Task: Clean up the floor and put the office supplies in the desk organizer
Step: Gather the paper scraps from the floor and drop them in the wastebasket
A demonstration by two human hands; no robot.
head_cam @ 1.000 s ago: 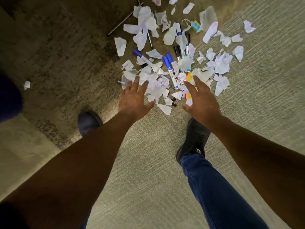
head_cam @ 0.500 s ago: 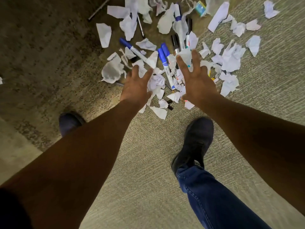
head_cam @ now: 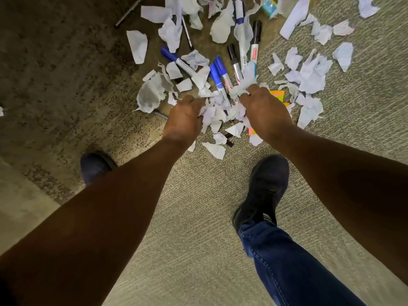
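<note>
Closing on the pile is what your hands have just done: half a second ago both were spread flat with straight fingers above the scraps, and now your left hand (head_cam: 184, 119) and your right hand (head_cam: 263, 109) have dropped into the torn paper (head_cam: 217, 111) and curled round it. That means the gathering step has begun, though nothing is lifted yet and, by my reading, the clean-up is barely started.

Both forearms reach forward and down, backs of the hands up, knuckles bent. Your left fingers are clenched on a wad of scraps bunched at their tips; your right fingers grasp another wad that sticks up just past the knuckles. Between the two sets of fingers lies a loose heap of paper, touching both.

Just beyond your fingertips sit the blue markers (head_cam: 219, 78), their lower ends buried in the paper you are bunching, so you may drag one along. Black-capped markers (head_cam: 234, 60) lie beside them, further from your right fingers. Orange sticky notes (head_cam: 277, 94) peek out from under your right hand, and a black binder clip (head_cam: 229, 138) lies on the carpet (head_cam: 198, 217) just behind the heap, nearer your wrists. No desk organizer is in view
</note>
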